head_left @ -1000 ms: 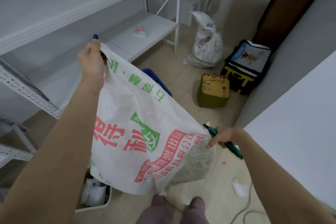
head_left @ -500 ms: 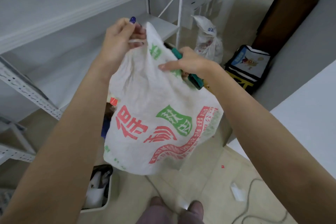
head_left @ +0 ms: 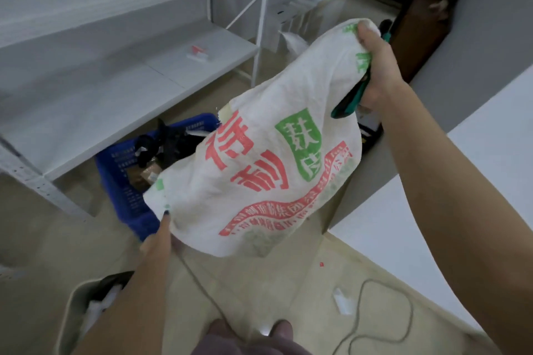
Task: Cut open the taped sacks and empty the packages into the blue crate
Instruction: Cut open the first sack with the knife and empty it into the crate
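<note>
White metal shelving (head_left: 115, 81) fills the left of what we see, with a small red-and-white item (head_left: 198, 53) lying on its lower shelf. Low at the left edge stands a pale bin (head_left: 67, 314) with white scraps inside. Just right of the rack's foot, the blue crate (head_left: 124, 190) sits on the floor, and dark packages (head_left: 173, 144) and a brown one lie in it. Our left hand (head_left: 157, 236) reaches up in front of the crate and pinches the lower left edge of the sack (head_left: 274, 167). One dark-nailed digit lies on the cloth, and the rest are hidden behind it. The woven white sack, printed in red and green, hangs limp and slanted in the air. Its lower part covers the crate's right end. At its upper right, our right hand (head_left: 375, 66) is clenched around the bunched top of the sack. The same fist holds a green-handled cutter (head_left: 346, 106) that points down. A grey cable (head_left: 375, 311) and a paper scrap (head_left: 341, 300) lie on the floor below. A white tabletop (head_left: 476, 181) closes the right side.
</note>
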`<state>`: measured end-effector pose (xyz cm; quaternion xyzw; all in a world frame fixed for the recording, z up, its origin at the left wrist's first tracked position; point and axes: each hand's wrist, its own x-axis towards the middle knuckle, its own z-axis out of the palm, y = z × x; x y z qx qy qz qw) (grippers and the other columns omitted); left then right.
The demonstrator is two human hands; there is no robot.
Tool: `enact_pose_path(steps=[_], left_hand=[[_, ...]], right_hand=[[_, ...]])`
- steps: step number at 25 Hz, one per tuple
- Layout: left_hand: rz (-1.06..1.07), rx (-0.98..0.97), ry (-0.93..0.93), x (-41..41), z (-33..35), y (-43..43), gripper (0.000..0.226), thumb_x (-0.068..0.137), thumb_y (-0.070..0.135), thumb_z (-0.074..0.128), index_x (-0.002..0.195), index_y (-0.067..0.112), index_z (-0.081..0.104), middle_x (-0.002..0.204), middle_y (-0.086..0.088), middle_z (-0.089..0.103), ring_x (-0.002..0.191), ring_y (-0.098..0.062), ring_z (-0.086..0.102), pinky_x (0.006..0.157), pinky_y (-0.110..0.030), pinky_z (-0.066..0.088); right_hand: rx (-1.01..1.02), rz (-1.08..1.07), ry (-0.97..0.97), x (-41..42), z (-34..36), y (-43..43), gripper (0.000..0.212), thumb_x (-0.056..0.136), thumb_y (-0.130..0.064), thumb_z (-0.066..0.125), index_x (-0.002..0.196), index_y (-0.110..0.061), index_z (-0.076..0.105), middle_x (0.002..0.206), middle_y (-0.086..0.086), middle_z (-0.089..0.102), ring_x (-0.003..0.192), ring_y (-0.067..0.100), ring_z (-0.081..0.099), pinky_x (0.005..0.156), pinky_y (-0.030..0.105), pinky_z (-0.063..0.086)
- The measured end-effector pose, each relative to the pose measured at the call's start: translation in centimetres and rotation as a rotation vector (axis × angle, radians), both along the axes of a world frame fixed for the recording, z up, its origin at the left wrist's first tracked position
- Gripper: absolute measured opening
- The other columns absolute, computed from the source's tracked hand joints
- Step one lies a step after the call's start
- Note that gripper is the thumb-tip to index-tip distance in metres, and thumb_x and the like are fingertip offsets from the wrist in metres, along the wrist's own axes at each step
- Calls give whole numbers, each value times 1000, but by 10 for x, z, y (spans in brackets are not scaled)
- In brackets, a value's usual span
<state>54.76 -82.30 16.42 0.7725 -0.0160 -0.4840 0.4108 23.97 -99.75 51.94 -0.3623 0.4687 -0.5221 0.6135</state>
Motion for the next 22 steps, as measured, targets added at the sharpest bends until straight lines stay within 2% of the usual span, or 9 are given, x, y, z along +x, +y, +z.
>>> enact_pose_path(steps=[4,7,9,11,14,15,18,19,22], left_hand=[[51,-86,9,-59,60,-10,85,88,43,59,148,4,12,154,-14,18,138,-32,26,109,-43,29],[119,-125,110,-72,58,-42,96,85,47,62,150,9,2,155,-10,17,138,-31,27,110,-42,29],[97,-113,221,-86,59,-55,90,84,46,63,149,8,14,146,-14,36,124,-33,46,97,-39,45],[-28,-181,334,-109,64,-59,61,88,35,60,137,3,42,114,-21,57,95,-36,59,76,-33,54],[-263,-116,281,-132,63,-52,19,93,25,56,84,9,59,70,-11,51,62,-21,47,60,-29,39],[-286,-124,283,-135,59,-48,17,93,23,57,81,11,58,71,-6,50,62,-18,46,61,-27,37],[-249,-180,403,-137,55,-45,32,93,23,53,122,11,59,121,-3,58,117,-26,51,101,-35,39],[-187,-252,451,-136,54,-44,33,92,23,51,122,14,60,124,0,58,121,-28,49,104,-37,39],[-93,-240,492,-124,58,-38,16,84,23,52,73,19,63,67,4,61,68,-21,54,64,-29,46]], right_hand=[[-35,10,-88,-49,9,19,44,89,-44,57,116,-9,64,108,10,71,102,25,68,88,38,53],[-97,-13,-171,-81,7,33,37,88,-40,58,103,-9,71,100,9,70,100,24,66,92,38,52],[-124,-4,-209,-95,7,39,36,85,-39,58,93,-9,75,96,7,70,95,22,67,90,36,53],[-128,17,-243,-110,8,43,37,82,-39,57,91,-8,75,94,7,70,91,22,67,86,35,53],[-138,-28,-239,-133,12,49,36,83,-38,56,89,-8,74,89,7,70,86,22,68,81,34,55],[-147,-66,-237,-142,10,51,35,83,-38,56,88,-8,75,88,7,70,85,22,68,82,34,55],[-171,-156,-238,-169,6,56,39,92,-38,49,82,-11,76,86,5,70,84,20,68,82,32,55],[-164,-184,-230,-178,7,58,42,95,-39,46,83,-11,75,86,5,71,84,20,69,82,31,55],[-48,-268,-118,-197,2,56,35,94,-40,48,96,-11,67,90,6,71,88,22,69,81,32,56]])
